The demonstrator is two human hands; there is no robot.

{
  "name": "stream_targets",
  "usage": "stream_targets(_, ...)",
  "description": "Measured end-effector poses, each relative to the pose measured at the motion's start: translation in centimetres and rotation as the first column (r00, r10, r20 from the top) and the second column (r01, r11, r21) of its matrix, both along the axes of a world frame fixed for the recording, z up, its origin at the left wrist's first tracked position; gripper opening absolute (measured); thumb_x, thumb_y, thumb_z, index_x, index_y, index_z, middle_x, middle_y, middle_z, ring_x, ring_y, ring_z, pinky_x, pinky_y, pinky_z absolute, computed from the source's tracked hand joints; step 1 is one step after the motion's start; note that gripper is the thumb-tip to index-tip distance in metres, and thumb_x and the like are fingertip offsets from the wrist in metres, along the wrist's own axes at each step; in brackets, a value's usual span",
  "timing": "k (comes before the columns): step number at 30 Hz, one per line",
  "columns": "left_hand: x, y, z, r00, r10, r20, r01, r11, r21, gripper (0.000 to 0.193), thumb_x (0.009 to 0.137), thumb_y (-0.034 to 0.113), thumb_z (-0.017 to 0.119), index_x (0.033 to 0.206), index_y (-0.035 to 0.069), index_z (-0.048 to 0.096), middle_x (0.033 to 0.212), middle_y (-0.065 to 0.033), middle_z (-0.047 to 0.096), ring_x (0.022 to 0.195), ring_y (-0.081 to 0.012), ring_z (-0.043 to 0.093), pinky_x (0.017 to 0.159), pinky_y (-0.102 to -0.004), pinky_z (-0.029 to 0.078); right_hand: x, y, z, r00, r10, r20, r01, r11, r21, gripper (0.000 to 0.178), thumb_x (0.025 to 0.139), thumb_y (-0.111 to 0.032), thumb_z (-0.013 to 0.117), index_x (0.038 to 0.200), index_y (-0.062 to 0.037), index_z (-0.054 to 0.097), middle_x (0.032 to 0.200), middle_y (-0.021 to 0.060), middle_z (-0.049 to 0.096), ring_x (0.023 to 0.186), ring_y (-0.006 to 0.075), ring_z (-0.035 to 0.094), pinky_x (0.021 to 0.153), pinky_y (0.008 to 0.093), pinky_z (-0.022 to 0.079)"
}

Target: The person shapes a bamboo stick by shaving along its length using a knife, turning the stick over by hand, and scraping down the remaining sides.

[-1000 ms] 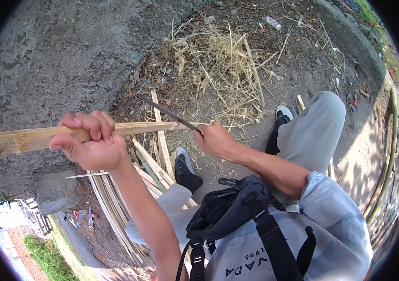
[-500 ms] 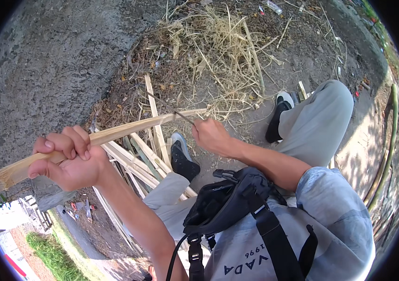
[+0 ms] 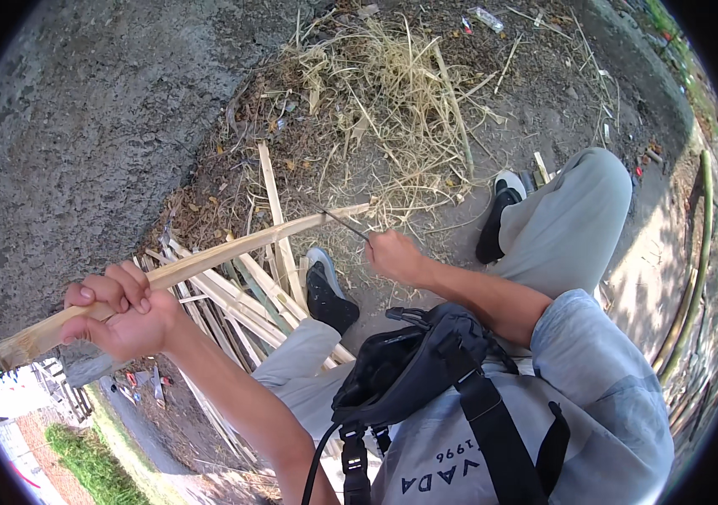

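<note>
1. A long pale strip (image 3: 237, 247) is held aslant above the ground, from the lower left of the frame to its centre.

2. Its thick end is gripped by the left hand (image 3: 138, 326), the fingers clamped around the strip and the thumb laid along the lower side.

3. A thin dark blade (image 3: 344, 224) is laid across the strip near its narrow end; its handle is hidden by the right hand (image 3: 396, 257), whose fingers are closed around it.

4. With the strip gripped at one end only, a twist or bend could be caused by uneven pressure, and the blade could be made to skid. A knot or a rough fibre could also cause a sudden slip, with the left shoe (image 3: 327, 296) exposed below. Bare fingers could be pricked by splinters.

5. More split strips (image 3: 226, 296) are piled left of centre; curled shavings (image 3: 392, 93) are heaped at upper centre.

6. A black bag (image 3: 405, 366) is worn across the body at lower centre; its contents cannot be made out. A clear plastic item (image 3: 488, 19), possibly a bottle, is seen at the upper right, too small for any contents to be told.
</note>
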State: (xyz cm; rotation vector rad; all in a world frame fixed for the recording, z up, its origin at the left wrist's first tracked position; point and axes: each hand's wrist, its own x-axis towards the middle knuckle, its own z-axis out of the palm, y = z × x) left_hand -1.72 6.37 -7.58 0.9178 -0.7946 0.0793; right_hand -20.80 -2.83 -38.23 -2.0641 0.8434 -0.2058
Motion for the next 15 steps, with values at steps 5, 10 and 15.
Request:
stream_targets(5, -0.3, -0.6, -0.3, 0.998, 0.059, -0.011, -0.059, 0.997, 0.040, 0.053, 0.095, 0.060, 0.035, 0.080, 0.010, 0.044, 0.050, 0.0014, 0.025, 0.037, -0.0083, 0.018, 0.036, -0.0237, 0.013, 1.1, -1.0, 6.0, 0.999, 0.034, 0.028, -0.036, 0.995, 0.091, 0.040, 0.094, -0.028, 0.048, 0.080, 0.0060, 0.062, 0.071, 0.0305, 0.061, 0.068, 0.0446, 0.063, 0.063, 0.0517, 0.051)
stream_targets(10, -2.1, -1.1, 0.5, 0.998, -0.054, 0.012, 0.054, 0.999, 0.007, 0.052, 0.095, 0.058, 0.036, 0.080, 0.009, 0.045, 0.049, 0.0015, 0.024, 0.036, -0.0082, 0.018, 0.036, -0.0232, 0.013, 1.7, 0.0, 8.7, 0.990, 0.025, 0.139, -0.030, 0.999, 0.033, 0.044, 0.096, -0.031, 0.047, 0.078, 0.0062, 0.062, 0.063, 0.0283, 0.059, 0.062, 0.0457, 0.061, 0.060, 0.0527, 0.050)
stream_targets(15, -1.7, -0.5, -0.4, 0.986, -0.160, 0.053, 0.160, 0.987, 0.001, 0.051, 0.096, 0.056, 0.035, 0.080, 0.008, 0.045, 0.050, 0.0019, 0.023, 0.036, -0.0077, 0.018, 0.035, -0.0228, 0.013, 0.0, -1.5, -1.5, 0.999, -0.033, -0.028, 0.034, 0.999, 0.033, 0.044, 0.096, -0.030, 0.045, 0.078, 0.0064, 0.062, 0.061, 0.0290, 0.058, 0.060, 0.0467, 0.060, 0.060, 0.0520, 0.051)
